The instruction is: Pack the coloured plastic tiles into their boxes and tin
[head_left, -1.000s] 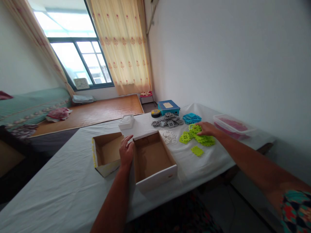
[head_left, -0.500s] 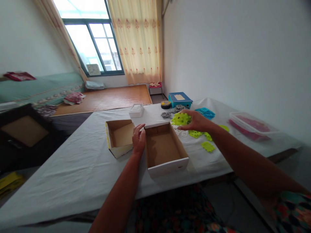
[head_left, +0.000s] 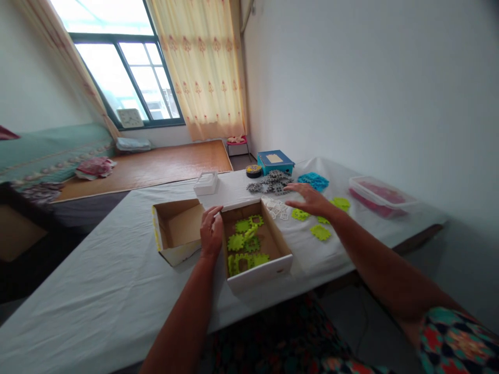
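My left hand point(head_left: 211, 232) grips the left wall of an open cardboard box point(head_left: 278, 266), its fingers by the far left corner. Inside that box lie several yellow-green gear-shaped plastic pieces point(head_left: 242, 241), loosely scattered. Beyond the box's right side, my right hand point(head_left: 307, 200) hovers with thumb and fingers apart and nothing between them. Beneath and around it, more yellow-green pieces point(head_left: 320, 232) rest on the cloth. White square pieces point(head_left: 277, 209) lie beside the box's right wall, and a pile of grey pieces point(head_left: 271, 182) is just past my right fingertips.
A second open cardboard box point(head_left: 177, 250) stands to the left. Farther back are a white box point(head_left: 206, 183), a round black-and-yellow tin point(head_left: 253, 171), a blue box point(head_left: 275, 162) and blue pieces point(head_left: 313, 181). A clear tub with pink contents point(head_left: 382, 196) sits by the wall.
The yellow-green pieces that my right hand held are now in the cardboard box, and that hand has opened. My left hand stays at the box's left wall. The view has shifted right.
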`<state>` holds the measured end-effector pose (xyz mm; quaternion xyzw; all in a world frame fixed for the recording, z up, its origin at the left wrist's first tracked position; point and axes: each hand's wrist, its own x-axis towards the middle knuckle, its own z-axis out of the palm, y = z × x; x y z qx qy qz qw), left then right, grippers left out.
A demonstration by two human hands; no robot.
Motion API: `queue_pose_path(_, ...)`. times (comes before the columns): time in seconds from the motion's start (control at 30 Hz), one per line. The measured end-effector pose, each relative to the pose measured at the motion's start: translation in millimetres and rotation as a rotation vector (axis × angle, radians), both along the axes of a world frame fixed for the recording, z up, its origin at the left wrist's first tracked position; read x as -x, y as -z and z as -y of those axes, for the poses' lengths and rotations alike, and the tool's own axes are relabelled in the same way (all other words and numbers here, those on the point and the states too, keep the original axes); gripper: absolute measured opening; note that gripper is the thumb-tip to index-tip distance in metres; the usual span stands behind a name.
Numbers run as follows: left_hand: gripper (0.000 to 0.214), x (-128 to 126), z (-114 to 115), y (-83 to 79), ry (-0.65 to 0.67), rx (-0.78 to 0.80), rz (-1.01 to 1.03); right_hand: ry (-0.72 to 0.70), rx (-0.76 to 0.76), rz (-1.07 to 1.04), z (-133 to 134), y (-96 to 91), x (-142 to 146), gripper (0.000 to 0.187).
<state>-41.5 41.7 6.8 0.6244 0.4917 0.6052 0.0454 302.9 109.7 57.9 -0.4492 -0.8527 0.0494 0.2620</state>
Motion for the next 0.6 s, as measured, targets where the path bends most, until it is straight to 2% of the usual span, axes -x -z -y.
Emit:
queue_pose_path(0.07, 0.035, -0.7, -0.2, -1.0, -0.004, 0.004, -0.007, 0.262, 0.114, 0.173, -24.2, 19.8, -56.0, 0.08)
queue_pose_path(0.1, 0.035, -0.8, -0.5, -1.1, -0.008, 0.005, -0.01, 0.333, 0.187, 0.247, -33.9, 31.2, -79.8, 0.091)
queue_pose_path(0.2, 0.036, 0.0, -2.5, 0.0, -0.025, 0.013, -0.02, 0.335, 0.352, 0.357, -52.2, 59.8, -124.7, 0.111)
queue_pose_path(0.3, 0.035, 2.1, -4.4, 2.1, -0.035, 0.017, -0.032, 0.247, 0.408, 0.365, -59.9, 69.9, -134.0, 0.112)
queue_pose_path(0.4, 0.035, 3.9, -5.3, 3.4, -0.033, 0.02, -0.045, 0.177, 0.425, 0.366, -64.4, 65.7, -129.4, 0.105)
queue_pose_path(0.6, 0.037, 4.5, -5.6, 4.9, -0.019, 0.047, -0.016, 0.157, 0.413, 0.291, -58.9, 64.2, -125.6, 0.088)
